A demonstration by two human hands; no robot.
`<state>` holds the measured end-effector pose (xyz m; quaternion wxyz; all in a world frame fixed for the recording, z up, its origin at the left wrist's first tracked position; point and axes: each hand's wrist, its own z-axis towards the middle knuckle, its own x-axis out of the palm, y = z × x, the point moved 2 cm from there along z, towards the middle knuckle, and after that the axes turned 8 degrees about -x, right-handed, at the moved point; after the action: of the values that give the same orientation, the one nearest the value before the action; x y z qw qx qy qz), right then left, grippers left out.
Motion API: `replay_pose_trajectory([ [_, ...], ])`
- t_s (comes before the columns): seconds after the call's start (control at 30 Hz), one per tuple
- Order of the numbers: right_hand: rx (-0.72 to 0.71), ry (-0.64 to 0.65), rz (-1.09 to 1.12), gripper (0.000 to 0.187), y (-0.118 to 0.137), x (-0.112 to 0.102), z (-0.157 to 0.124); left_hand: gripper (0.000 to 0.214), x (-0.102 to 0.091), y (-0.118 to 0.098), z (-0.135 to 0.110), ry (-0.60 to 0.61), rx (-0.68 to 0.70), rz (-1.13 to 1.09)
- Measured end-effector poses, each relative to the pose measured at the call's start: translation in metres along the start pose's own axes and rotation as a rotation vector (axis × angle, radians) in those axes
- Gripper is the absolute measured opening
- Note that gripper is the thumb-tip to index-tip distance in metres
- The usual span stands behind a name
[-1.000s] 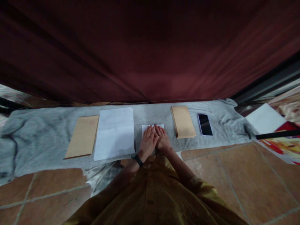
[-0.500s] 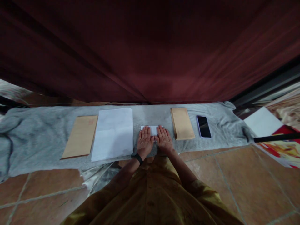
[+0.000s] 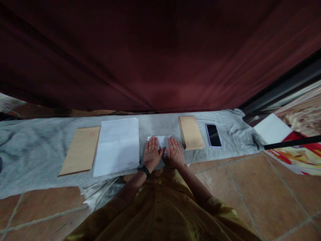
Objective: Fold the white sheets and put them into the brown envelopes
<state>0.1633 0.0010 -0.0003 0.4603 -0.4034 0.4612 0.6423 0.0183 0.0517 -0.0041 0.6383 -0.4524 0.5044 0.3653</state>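
Note:
A small folded sheet of white paper (image 3: 162, 140) lies on the grey cloth (image 3: 160, 124) straight in front of me. My left hand (image 3: 151, 154) presses flat on its left part, fingers stretched forward and thumb pointing inward. On the right part rests my right hand (image 3: 175, 153), also flat with its fingers extended. Both palms hide much of the paper's near edge. Left of my hands is a stack of large white sheets (image 3: 117, 145). Just to the right sits a stack of brown envelopes (image 3: 192, 133).
Another brown envelope (image 3: 81, 149) lies at the left, beside the white sheets. A phone (image 3: 213, 135) rests right of the envelopes. Beyond the cloth hangs a dark red curtain (image 3: 150, 67). A colourful printed box (image 3: 296, 154) and a dark bar (image 3: 291, 143) are at far right.
My hands stay flat on the folded paper, the left thumb now angled further from its fingers. The whole view has shifted slightly, moving things a little left.

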Motion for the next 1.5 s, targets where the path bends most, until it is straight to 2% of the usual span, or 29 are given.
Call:
replay_pose_trajectory([
  [0.1,-0.09,0.02,0.053,0.052,0.014,0.002,-0.009,0.068,0.001,0.001,0.001,0.021,-0.003,-0.004],
  [0.17,-0.101,0.034,0.053,0.052,0.018,0.004,-0.017,0.068,0.001,0.001,0.001,0.017,-0.01,-0.011],
  [0.47,-0.055,0.03,-0.003,0.055,0.0,-0.004,-0.031,0.071,-0.002,-0.002,0.001,-0.011,-0.005,-0.03],
  [0.87,0.027,0.043,-0.019,0.051,-0.008,0.003,0.005,0.072,-0.002,-0.001,0.001,-0.017,-0.004,-0.019],
  [1.1,-0.019,0.016,-0.059,0.056,-0.009,0.004,0.004,0.067,-0.004,0.003,-0.009,-0.039,-0.048,-0.07],
  [1.33,-0.047,0.001,-0.072,0.061,-0.009,0.007,0.003,0.062,-0.003,0.016,-0.032,-0.097,-0.112,-0.083],
  [1.4,-0.045,-0.011,-0.072,0.061,-0.009,0.007,0.003,0.062,-0.006,0.017,-0.04,-0.1,-0.092,-0.061],
  [1.5,-0.041,-0.016,-0.068,0.061,-0.008,0.006,0.003,0.059,-0.01,0.009,-0.048,-0.034,0.085,-0.043],
])
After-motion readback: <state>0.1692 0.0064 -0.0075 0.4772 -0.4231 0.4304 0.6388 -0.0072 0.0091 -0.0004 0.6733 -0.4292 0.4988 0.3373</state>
